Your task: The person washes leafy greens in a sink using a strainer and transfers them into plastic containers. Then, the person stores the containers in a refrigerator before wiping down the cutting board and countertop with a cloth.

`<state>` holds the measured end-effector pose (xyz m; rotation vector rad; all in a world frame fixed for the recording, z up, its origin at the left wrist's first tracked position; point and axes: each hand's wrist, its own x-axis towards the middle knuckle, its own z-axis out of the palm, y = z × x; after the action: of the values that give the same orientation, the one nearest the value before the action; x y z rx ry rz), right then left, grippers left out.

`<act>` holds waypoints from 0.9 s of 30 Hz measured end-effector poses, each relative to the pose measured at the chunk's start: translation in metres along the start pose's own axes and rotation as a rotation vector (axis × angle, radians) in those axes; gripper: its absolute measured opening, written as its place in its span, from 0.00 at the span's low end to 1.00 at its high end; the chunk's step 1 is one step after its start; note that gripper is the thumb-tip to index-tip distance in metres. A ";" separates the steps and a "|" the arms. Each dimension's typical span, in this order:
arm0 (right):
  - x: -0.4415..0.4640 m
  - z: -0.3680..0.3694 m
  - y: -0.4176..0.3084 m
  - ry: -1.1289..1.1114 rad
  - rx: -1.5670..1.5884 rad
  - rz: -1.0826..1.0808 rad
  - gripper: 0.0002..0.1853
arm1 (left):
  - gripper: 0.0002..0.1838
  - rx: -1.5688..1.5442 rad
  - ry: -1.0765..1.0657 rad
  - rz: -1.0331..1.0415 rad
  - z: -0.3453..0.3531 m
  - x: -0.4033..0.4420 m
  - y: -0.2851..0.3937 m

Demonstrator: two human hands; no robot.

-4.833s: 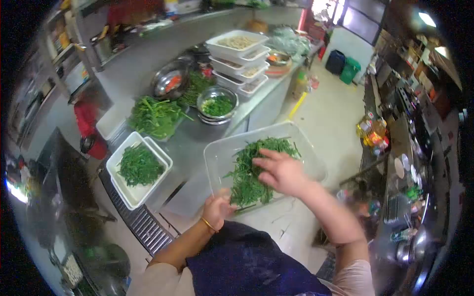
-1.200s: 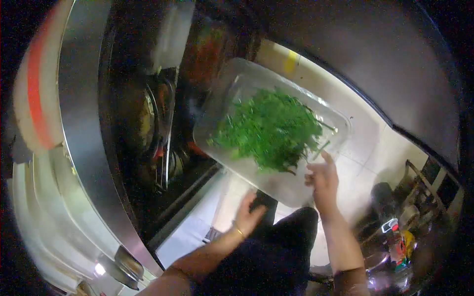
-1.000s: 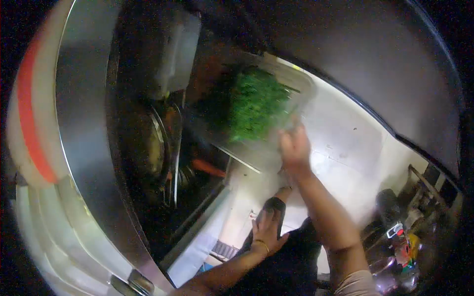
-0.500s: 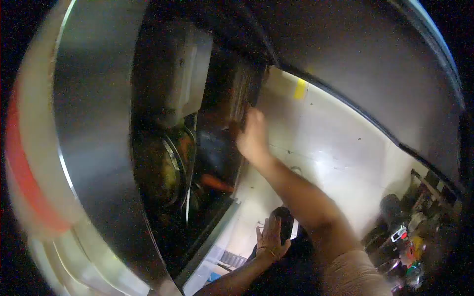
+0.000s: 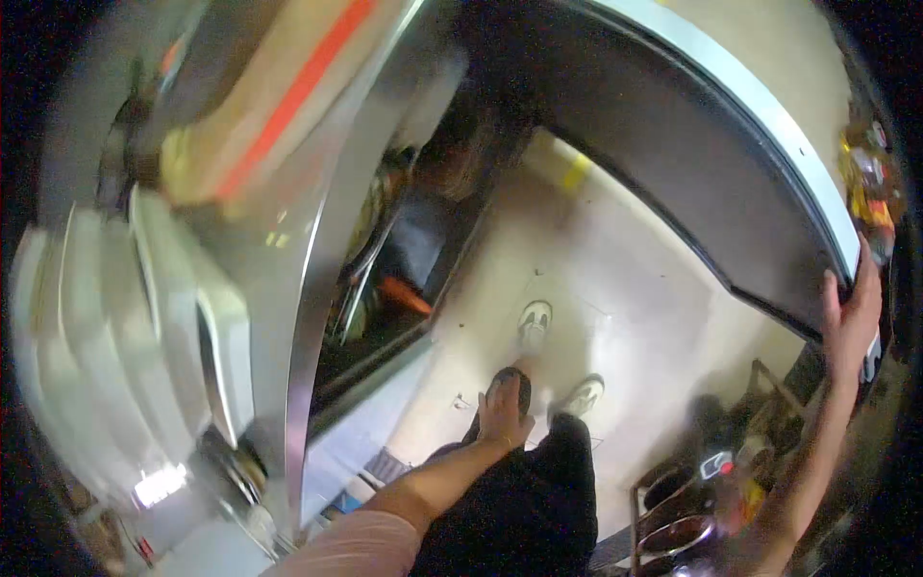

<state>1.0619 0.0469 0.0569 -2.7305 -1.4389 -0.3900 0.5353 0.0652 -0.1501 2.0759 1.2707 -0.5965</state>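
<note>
My right hand (image 5: 852, 317) is at the outer edge of the opened cabinet door (image 5: 673, 135), thumb on the dark inner face and fingers round the pale rim. Against my bent knee rests my left hand (image 5: 502, 415), its fingers stretched out and holding nothing. To the left is the open low metal cabinet (image 5: 332, 207). Within it are a dark, shiny bundle (image 5: 415, 236), an orange object (image 5: 406, 294) and some metal-edged dishes, too blurred to name.
Stacked white containers (image 5: 173, 327) stand on the counter at left, near a pale box with a red stripe (image 5: 293, 106). Bottles and pans (image 5: 697, 500) crowd a rack at lower right. My shoes (image 5: 535, 319) are on the pale floor (image 5: 577, 250).
My right hand has moved from the cabinet opening to the door's outer edge at right. My left hand stays by my knee. The view has shifted, bringing the countertop and my shoes into sight.
</note>
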 end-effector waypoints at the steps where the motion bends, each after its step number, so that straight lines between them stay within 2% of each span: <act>1: 0.008 0.000 0.003 -0.057 0.117 0.074 0.27 | 0.44 -0.026 0.049 -0.008 0.005 -0.010 0.001; 2: 0.012 -0.003 0.006 -0.124 0.227 0.152 0.26 | 0.43 -0.049 0.091 -0.009 -0.001 -0.014 0.009; 3: 0.006 -0.005 0.006 -0.102 0.210 0.068 0.25 | 0.42 -0.069 0.131 0.003 -0.003 -0.022 0.015; 4: -0.004 -0.007 0.003 0.019 0.138 -0.106 0.24 | 0.40 -0.229 0.066 -0.037 0.000 -0.029 0.020; 6: -0.027 -0.055 -0.046 -0.294 0.183 0.118 0.20 | 0.36 -0.554 -0.053 -0.099 0.006 -0.046 0.029; 8: -0.060 -0.071 -0.075 -0.412 0.187 0.056 0.19 | 0.32 -0.646 -0.345 -0.059 0.005 -0.064 0.035; 10: -0.096 -0.084 -0.117 -0.570 0.362 0.053 0.22 | 0.34 -1.266 -0.601 -0.284 0.007 -0.099 0.052; 11: -0.117 -0.083 -0.145 -0.582 0.384 0.040 0.27 | 0.35 -1.504 -0.582 -0.418 -0.032 -0.118 0.079; 12: -0.122 -0.093 -0.173 -0.761 0.527 0.088 0.31 | 0.36 -1.752 -0.568 -0.554 -0.069 -0.140 0.102; 13: -0.138 -0.094 -0.197 -0.596 0.669 0.035 0.29 | 0.36 -1.818 -0.530 -0.523 -0.078 -0.146 0.103; 14: -0.151 -0.093 -0.221 -0.530 0.723 0.052 0.31 | 0.37 -1.885 -0.498 -0.489 -0.079 -0.157 0.102; 15: -0.159 -0.094 -0.244 -0.534 0.807 0.060 0.31 | 0.37 -1.948 -0.474 -0.454 -0.082 -0.165 0.099; 16: -0.166 -0.095 -0.264 -0.535 0.889 0.074 0.32 | 0.36 -1.956 -0.343 -0.518 -0.089 -0.168 0.090; 18: -0.184 -0.078 -0.284 -0.599 0.987 -0.052 0.32 | 0.35 -1.951 -0.103 -0.657 -0.107 -0.163 0.061; 19: -0.182 -0.084 -0.283 -0.567 0.943 -0.179 0.32 | 0.34 -2.004 0.013 -0.564 -0.121 -0.163 0.043; 20: -0.180 -0.092 -0.277 -0.548 0.888 -0.299 0.31 | 0.36 -2.376 0.193 -0.630 -0.079 -0.149 -0.003; 21: -0.179 -0.101 -0.269 -0.536 0.826 -0.417 0.30 | 0.36 -2.563 0.222 -0.681 -0.113 -0.160 -0.011; 23: -0.174 -0.110 -0.240 -0.872 0.582 -0.445 0.28 | 0.38 -2.762 0.565 -0.748 -0.120 -0.155 -0.048; 25: -0.183 -0.100 -0.187 -0.946 0.493 -0.443 0.28 | 0.37 -2.700 0.783 -0.624 -0.133 -0.148 -0.067; 27: -0.203 -0.081 -0.122 -1.052 0.407 -0.250 0.29 | 0.35 -2.621 0.804 -0.993 -0.135 -0.137 -0.078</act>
<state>0.8358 -0.0587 0.0774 -2.4222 -1.7125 1.3711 0.4129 0.1037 0.0134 -0.6965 1.4520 1.2286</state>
